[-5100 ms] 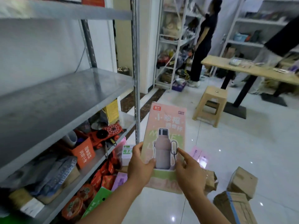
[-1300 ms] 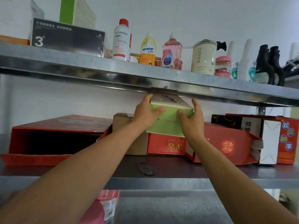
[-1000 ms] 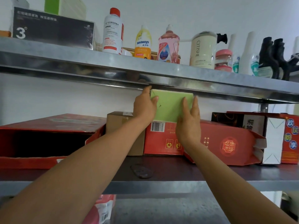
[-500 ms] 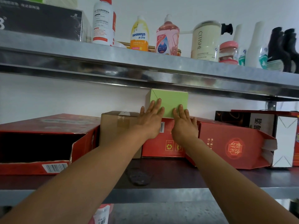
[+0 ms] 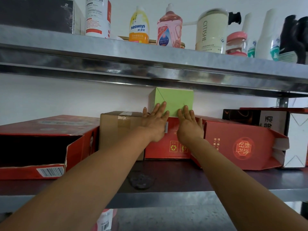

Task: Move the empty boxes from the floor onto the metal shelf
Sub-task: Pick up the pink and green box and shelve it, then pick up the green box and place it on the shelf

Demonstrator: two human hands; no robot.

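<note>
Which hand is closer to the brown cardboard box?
Left. The left hand sits at the brown cardboard box's right edge; the right hand is farther right, in front of the red box.

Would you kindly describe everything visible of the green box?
The green box looks like light-green cardboard, its square end facing out with a thin diagonal crease and a paler left side. It sits on a red box, its top close under the upper shelf. The left hand and right hand press flat fingers on its lower front.
</note>
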